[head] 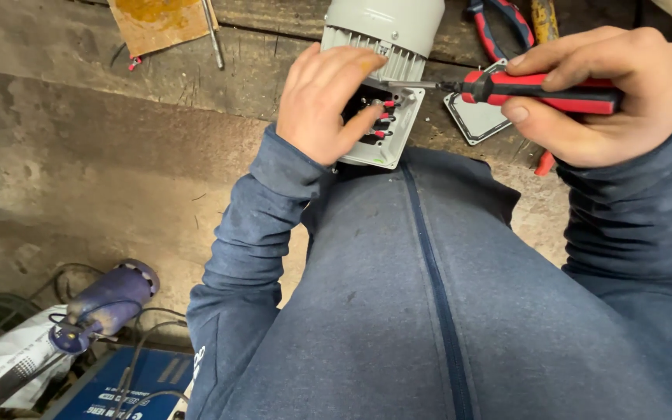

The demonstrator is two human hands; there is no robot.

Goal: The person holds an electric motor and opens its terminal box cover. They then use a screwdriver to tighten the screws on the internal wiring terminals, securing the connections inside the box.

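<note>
Right hand (608,93) clamps a red-and-black screwdriver (542,91), tip in the open terminal box (383,128) of a grey electric motor (383,27). Left hand (328,97) grips the box; its cover plate (476,118) lies just below the shaft.

Grey motor and red screwdriver at the bench edge

The grey motor's (383,27) open terminal box (379,124), wired in red, is entered by a red-and-black screwdriver (538,89) held level from the right.
</note>
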